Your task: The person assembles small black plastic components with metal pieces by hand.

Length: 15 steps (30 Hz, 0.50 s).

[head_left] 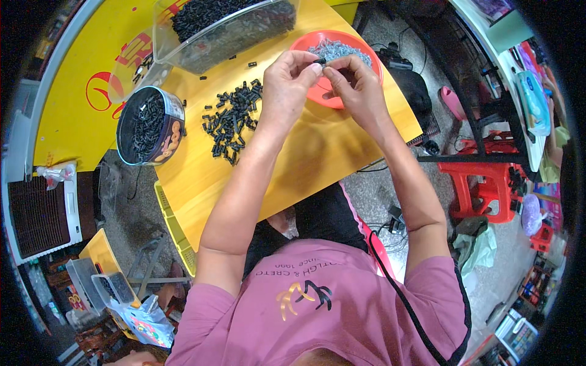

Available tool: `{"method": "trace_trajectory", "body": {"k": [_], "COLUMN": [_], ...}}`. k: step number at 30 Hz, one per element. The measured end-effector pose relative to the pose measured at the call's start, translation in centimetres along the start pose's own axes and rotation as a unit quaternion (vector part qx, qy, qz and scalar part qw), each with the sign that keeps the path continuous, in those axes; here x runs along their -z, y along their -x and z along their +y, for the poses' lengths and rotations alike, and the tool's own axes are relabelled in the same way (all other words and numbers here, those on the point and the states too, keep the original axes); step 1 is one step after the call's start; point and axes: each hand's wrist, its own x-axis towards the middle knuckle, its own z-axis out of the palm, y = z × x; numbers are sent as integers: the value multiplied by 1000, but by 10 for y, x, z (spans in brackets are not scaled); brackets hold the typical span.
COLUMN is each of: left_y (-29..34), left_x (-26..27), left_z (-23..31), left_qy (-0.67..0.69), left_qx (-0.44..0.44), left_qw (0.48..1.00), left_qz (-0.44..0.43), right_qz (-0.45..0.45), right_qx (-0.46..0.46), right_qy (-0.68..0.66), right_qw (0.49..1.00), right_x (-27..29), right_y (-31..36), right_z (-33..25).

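My left hand (288, 84) pinches a small black plastic part (320, 61) between thumb and fingertips, above a red bowl (329, 102). Close against it, the thumb and fingers of my right hand (359, 86) are pressed together at the part's right side; whatever they hold is too small to make out. Many small silvery-grey pieces (345, 51) fill the far side of the bowl. Left of my left forearm, a loose pile of similar black parts (232, 119) lies on the yellow wooden table (305, 165).
A clear plastic bin (207, 55) heaped with black parts stands at the far edge. A round tin (168, 131) with more black parts is at the left. On the floor, a red stool (482, 183) stands to the right, and a yellow-green crate (174, 226) sits beside the table.
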Motion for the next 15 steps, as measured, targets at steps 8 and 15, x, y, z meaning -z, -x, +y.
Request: {"method": "trace_trajectory", "body": {"k": [8,15], "left_y": [-1,-1], "left_x": [2,-3], "left_z": [3,9], "left_qy": [35,57], "left_qx": [32,10], "left_qw": [999,998], "left_qz": [-14,7], "right_qz": [-17,-17], "right_qx": [-77,-217], "right_qy": [-91,-288], "right_qw": [993,932], "right_x": [3,10], "right_y": [3,-4], "right_z": [-16,-19]}}
